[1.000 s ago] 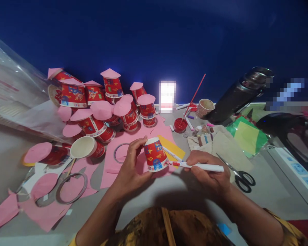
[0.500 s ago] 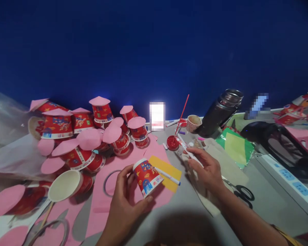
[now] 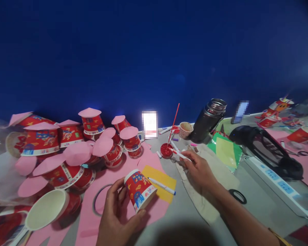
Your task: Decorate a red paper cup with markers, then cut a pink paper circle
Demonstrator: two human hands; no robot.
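Observation:
My left hand [image 3: 122, 206] is wrapped round a red patterned paper cup [image 3: 139, 189], which is tilted with its wide white rim toward the lower right. In my right hand [image 3: 199, 169] is a slim white marker pen [image 3: 181, 155], pinched between thumb and fingers. Its far end reaches the small round pot of red paint [image 3: 166, 150]; whether it dips in is too small to tell. A thin red stick [image 3: 174, 124] stands up out of that pot. Beneath the cup lie a yellow paper sheet [image 3: 164, 194], a blue-tipped white marker [image 3: 162, 186] and pink paper [image 3: 151, 217].
Several red cups with pink cone tops [image 3: 91, 119] crowd the left, near a white-mouthed cup [image 3: 46, 210]. Toward the right are a dark thermos [image 3: 206, 123], a beige cloth [image 3: 207, 205], scissors [image 3: 238, 196], a power strip [image 3: 277, 182] and a black bag-like object [image 3: 269, 150].
My right hand has brought the marker's end over to the red paint pot. The view has turned somewhat to the right, and my left hand still holds the cup.

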